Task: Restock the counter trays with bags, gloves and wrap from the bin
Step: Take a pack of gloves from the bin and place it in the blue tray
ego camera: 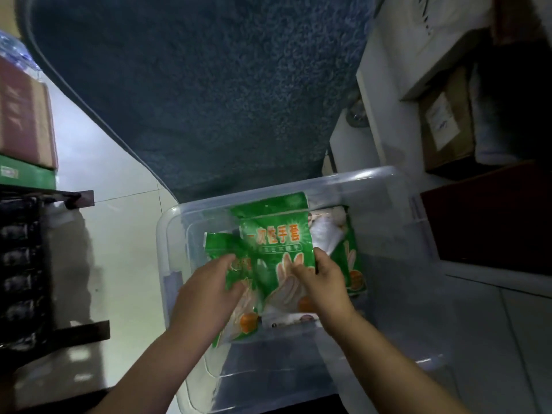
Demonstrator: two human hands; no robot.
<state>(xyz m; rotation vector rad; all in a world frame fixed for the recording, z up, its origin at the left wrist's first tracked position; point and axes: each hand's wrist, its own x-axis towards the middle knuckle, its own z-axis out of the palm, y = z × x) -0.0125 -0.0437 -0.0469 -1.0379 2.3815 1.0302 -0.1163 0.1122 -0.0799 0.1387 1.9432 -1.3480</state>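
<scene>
A clear plastic bin (167, 252) stands on the floor below me. Over it, my right hand (322, 289) grips a green pack of disposable gloves (279, 252) by its lower right edge, held upright above the bin. My left hand (206, 288) holds a second green glove pack (231, 264), partly tucked behind the first. A third green glove pack (351, 264) lies against the bin's right side. White plastic items (324, 234) sit at the back of the bin, partly hidden by the packs.
A blue shaggy rug (209, 85) lies beyond the bin. A dark rack (24, 264) with cartons (24, 121) stands at the left. White shelving with cardboard boxes (445, 127) and a dark red surface (493, 222) are at the right.
</scene>
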